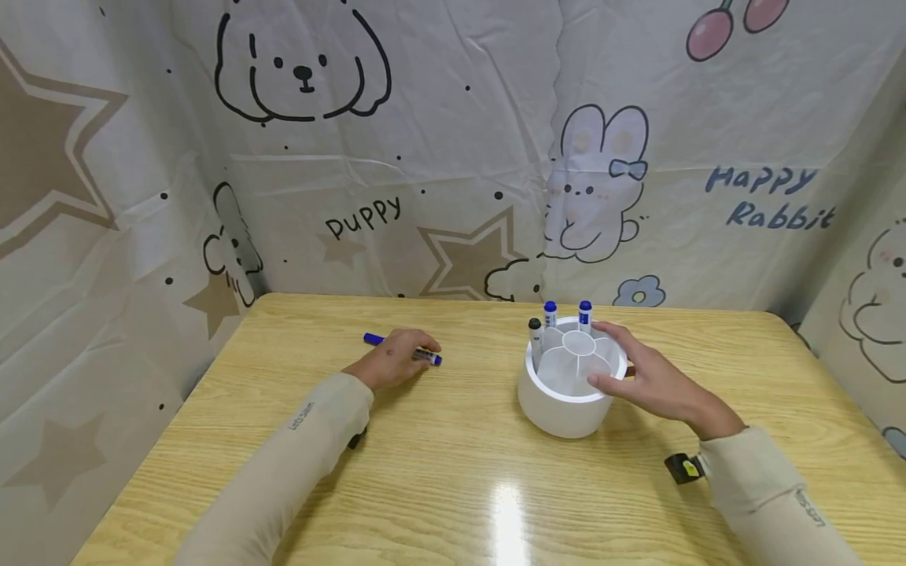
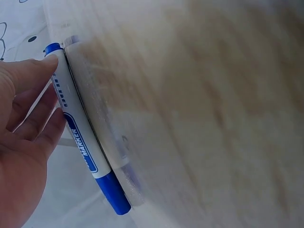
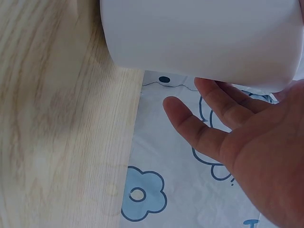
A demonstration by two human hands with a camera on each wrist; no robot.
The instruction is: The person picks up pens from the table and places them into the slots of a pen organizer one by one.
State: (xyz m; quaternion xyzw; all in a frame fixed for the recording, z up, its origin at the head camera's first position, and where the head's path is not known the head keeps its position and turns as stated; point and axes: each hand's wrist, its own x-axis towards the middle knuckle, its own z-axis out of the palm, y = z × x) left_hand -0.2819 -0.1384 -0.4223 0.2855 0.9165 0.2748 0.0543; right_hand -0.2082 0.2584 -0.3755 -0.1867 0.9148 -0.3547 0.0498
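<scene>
In the head view my left hand (image 1: 396,358) is over a blue-capped marker (image 1: 428,356) lying on the table at left of centre. The left wrist view shows the thumb and fingers pinching the white barrel of this marker (image 2: 78,114) near its blue end. My right hand (image 1: 654,381) holds the right side of a round white pen holder (image 1: 562,413), its thumb over the rim. Below the holder's wall, some fingers (image 3: 194,130) stand apart from it in the right wrist view. Two blue-topped markers (image 1: 584,314) and a black-topped marker (image 1: 535,342) stand in the holder's compartments.
The wood-grain table (image 1: 453,479) reaches back to a printed cloth curtain (image 1: 453,157) that also hangs at both sides. A black wrist device (image 1: 683,468) sticks out beside the right sleeve.
</scene>
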